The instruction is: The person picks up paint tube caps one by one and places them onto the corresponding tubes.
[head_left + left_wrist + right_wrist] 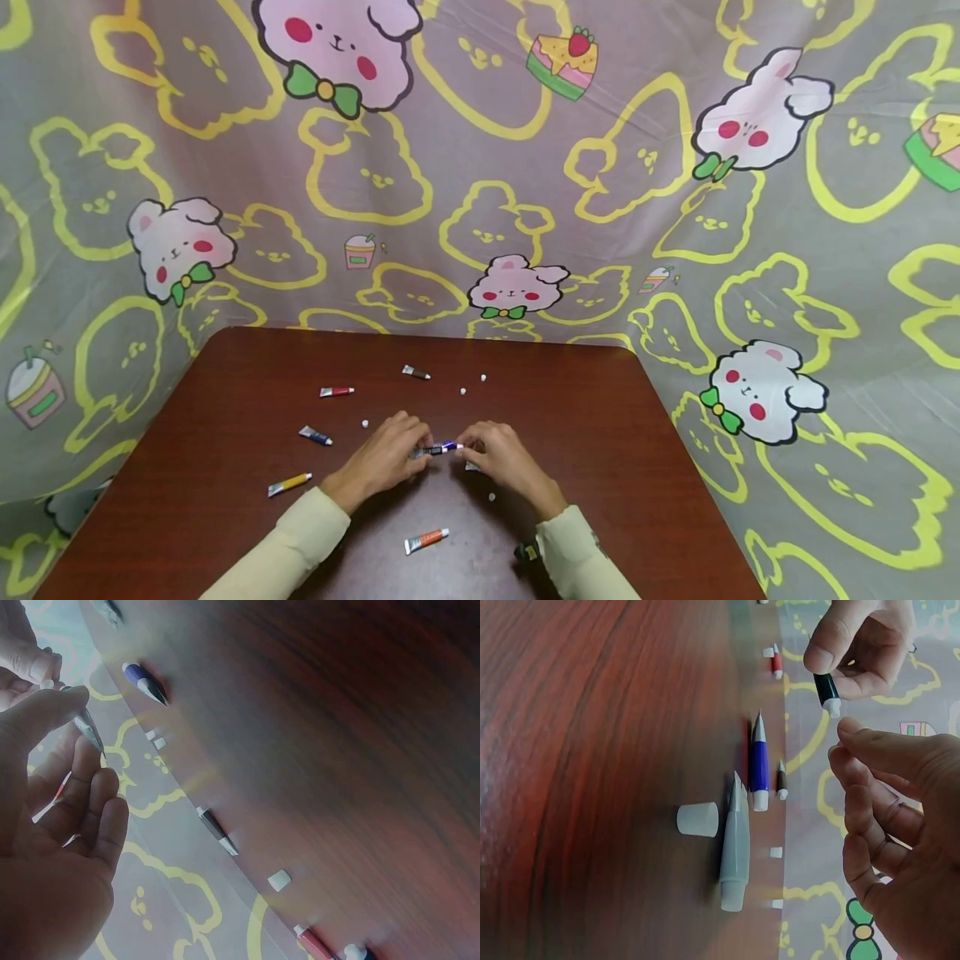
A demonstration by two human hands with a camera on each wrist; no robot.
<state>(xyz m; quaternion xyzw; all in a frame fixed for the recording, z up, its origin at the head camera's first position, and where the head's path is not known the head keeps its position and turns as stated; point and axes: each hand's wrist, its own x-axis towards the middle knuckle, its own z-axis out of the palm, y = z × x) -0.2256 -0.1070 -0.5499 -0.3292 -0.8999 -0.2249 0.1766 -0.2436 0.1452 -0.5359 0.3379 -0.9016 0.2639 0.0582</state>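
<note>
My left hand (390,450) pinches a small black paint tube (827,690) between thumb and fingers, its white tip pointing to the right. Right at that tip are the thumb and forefinger of my right hand (892,802), loosely bent, with nothing visible between them. Just behind the black tube, a violet-blue paint tube (758,765) lies on the table. A pale grey paint tube (735,855) lies by my right hand, partly hidden under it in the head view. One loose white cap (697,819) stands close to the grey tube.
On the brown table (600,417) lie red (337,392), brown (416,372), blue (315,436), yellow (289,484) and orange (426,541) paint tubes. Several small white caps (365,423) are scattered among them. A patterned curtain (420,250) surrounds the table.
</note>
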